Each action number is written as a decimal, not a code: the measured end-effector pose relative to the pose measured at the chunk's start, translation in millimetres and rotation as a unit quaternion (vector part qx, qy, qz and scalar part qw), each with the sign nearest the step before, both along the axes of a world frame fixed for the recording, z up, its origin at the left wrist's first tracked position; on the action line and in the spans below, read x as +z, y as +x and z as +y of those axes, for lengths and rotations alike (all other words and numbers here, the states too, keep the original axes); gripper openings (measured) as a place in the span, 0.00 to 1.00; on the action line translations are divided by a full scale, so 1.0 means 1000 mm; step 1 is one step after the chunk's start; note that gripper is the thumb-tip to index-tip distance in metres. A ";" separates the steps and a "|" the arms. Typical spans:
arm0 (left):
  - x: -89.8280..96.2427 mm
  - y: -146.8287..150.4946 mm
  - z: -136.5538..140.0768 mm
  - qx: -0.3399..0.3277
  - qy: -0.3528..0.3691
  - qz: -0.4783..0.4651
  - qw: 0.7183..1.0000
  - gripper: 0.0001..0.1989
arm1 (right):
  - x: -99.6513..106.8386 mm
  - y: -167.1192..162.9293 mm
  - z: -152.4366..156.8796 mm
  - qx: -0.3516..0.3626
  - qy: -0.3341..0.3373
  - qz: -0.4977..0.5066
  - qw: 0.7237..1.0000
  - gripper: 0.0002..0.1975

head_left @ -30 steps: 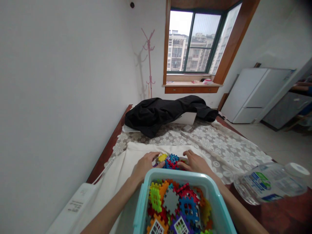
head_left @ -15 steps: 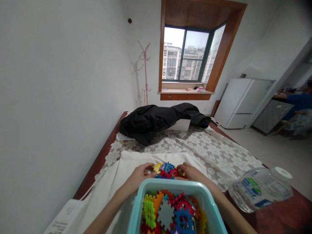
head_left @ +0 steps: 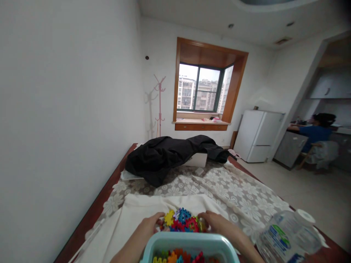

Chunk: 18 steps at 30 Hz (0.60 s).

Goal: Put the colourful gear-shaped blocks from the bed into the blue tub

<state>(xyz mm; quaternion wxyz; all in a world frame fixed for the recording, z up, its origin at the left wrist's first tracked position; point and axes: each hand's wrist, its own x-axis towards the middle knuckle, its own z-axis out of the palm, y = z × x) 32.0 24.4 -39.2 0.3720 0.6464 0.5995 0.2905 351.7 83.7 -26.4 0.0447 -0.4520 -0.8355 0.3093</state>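
Note:
Behind the basket's far rim is a colourful cluster of interlocking plastic pieces (head_left: pixel 183 219), yellow, blue, purple and red. My left hand (head_left: pixel 150 223) curls round its left side, while my right hand (head_left: pixel 215 222) grips the right side. The lower part of the cluster and some fingertips are hidden by the rim. Closest to me stands a light-blue plastic basket (head_left: pixel 192 238). Loose toothed pieces (head_left: pixel 175 256) in orange, yellow-green, red and blue lie inside it.
A white cloth (head_left: pixel 131 212) covers the near table over a floral tablecloth (head_left: pixel 236 190). To the right is a large clear bottle (head_left: pixel 287 237). Black fabric (head_left: pixel 175 155) drapes over a white box (head_left: pixel 196 160) at the back. A person in blue (head_left: pixel 315 133) sits far right.
The camera has tilted up, so the table, basket and hands appear lower and less of the basket's contents shows. Both hands stay at the cluster's sides.

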 end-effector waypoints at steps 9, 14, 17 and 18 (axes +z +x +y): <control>-0.026 -0.001 0.011 0.056 -0.072 -0.103 0.990 0.39 | -0.010 -0.017 0.009 -0.014 -0.009 0.018 1.000 0.20; -0.041 -0.003 0.021 0.042 -0.071 -0.094 0.992 0.29 | -0.035 -0.021 0.019 -0.023 0.014 0.032 0.999 0.25; -0.052 -0.005 0.028 0.031 -0.075 -0.084 0.993 0.27 | -0.050 -0.024 0.025 -0.037 0.026 0.031 0.998 0.29; -0.054 -0.005 0.030 0.033 -0.083 -0.080 0.993 0.28 | -0.053 -0.026 0.026 -0.038 0.032 0.024 0.998 0.29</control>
